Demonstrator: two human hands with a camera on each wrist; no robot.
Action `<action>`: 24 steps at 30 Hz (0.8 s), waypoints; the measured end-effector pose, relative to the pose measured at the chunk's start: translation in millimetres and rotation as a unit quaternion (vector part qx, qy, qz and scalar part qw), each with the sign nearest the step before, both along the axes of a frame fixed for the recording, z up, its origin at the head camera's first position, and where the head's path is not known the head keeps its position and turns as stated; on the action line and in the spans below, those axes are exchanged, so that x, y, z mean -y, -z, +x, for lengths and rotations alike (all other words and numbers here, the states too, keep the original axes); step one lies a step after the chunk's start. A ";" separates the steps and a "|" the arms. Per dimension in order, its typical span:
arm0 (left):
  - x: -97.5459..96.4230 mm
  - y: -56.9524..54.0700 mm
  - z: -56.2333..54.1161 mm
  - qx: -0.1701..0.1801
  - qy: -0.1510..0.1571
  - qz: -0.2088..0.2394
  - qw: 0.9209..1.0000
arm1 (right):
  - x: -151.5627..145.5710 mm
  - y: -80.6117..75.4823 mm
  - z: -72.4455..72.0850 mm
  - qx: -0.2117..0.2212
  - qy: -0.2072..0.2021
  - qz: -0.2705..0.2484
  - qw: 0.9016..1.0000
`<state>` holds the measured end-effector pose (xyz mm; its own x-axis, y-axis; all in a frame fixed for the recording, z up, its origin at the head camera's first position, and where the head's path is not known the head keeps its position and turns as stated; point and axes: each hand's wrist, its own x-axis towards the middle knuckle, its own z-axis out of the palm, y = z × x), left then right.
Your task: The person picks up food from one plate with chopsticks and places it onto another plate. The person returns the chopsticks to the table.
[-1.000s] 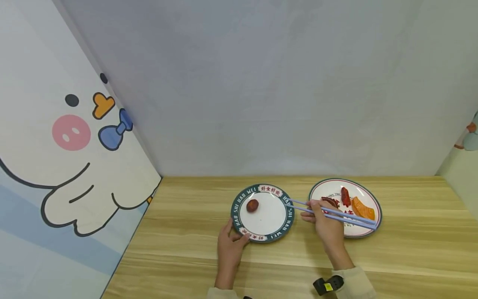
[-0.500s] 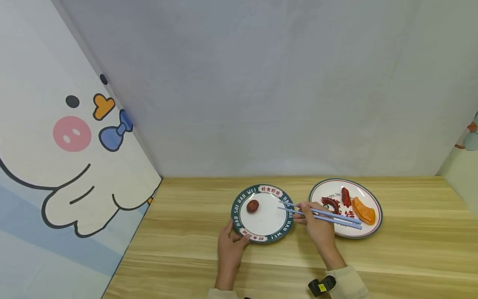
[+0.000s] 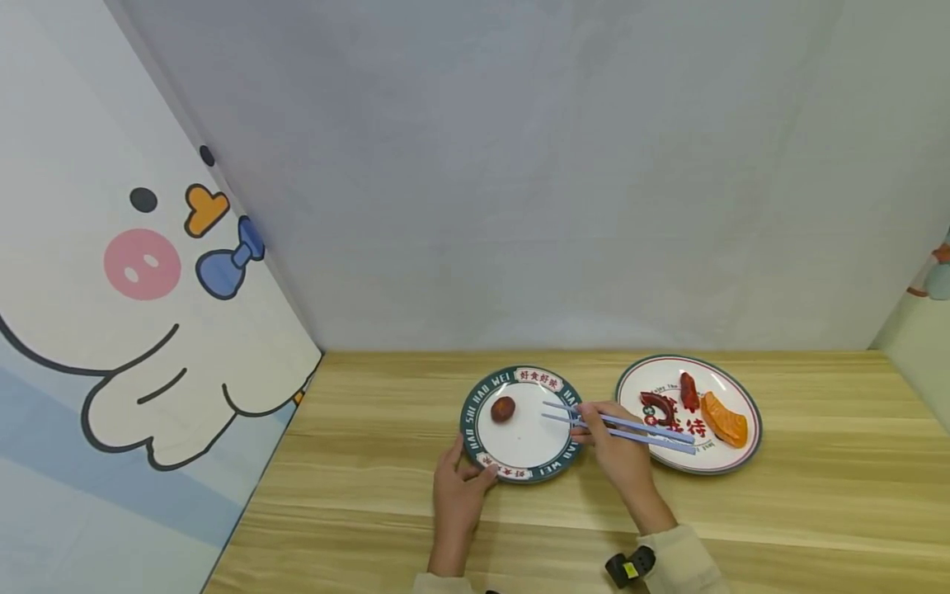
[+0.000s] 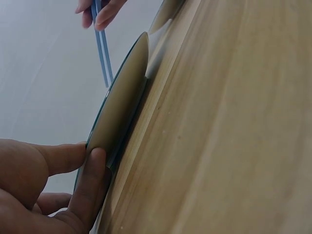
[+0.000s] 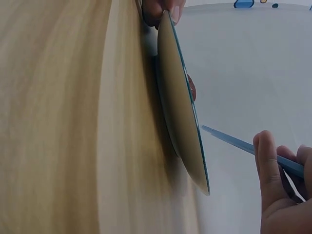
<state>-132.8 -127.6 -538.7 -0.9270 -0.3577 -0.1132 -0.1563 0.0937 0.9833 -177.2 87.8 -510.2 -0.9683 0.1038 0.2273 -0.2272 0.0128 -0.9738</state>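
My left hand (image 3: pixel 456 499) holds the near left rim of a round plate (image 3: pixel 519 450) with a dark green lettered border; the left wrist view shows the thumb at the rim and fingers (image 4: pixel 87 187) below. A small brown round food piece (image 3: pixel 502 409) lies on the plate's left half. In my right hand (image 3: pixel 622 455) is a pair of light blue chopsticks (image 3: pixel 668 445). Their thin tips, slightly apart, reach over the plate's right side, right of the brown piece. Nothing sits between the tips. The right wrist view shows the tips (image 5: pixel 207 128) above the plate's face.
To the right stands an oval white plate (image 3: pixel 731 455) with red print. On it lie a dark red curled piece (image 3: pixel 665 403), a red piece (image 3: pixel 688 391) and an orange salmon-like slice (image 3: pixel 725 421). A grey wall (image 3: pixel 519 206) rises behind the wooden table (image 3: pixel 839 462); a cartoon panel (image 3: pixel 67 206) stands left.
My right hand has moved left with the chopsticks, bringing their tips from the round plate's right rim in over its white middle. The left hand and plate stay put.
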 end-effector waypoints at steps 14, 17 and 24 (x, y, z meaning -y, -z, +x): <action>-1.2 -0.1 0.5 0.005 -0.005 0.012 1.000 | 13.2 1.0 -2.1 0.008 -0.023 0.015 1.000; -1.3 -0.1 0.4 0.005 -0.006 0.016 1.000 | 16.4 1.7 -2.3 -0.006 -0.029 0.023 0.999; -0.4 1.3 0.1 -0.006 -0.005 0.018 1.000 | 23.2 2.3 -3.6 -0.025 -0.049 0.037 0.998</action>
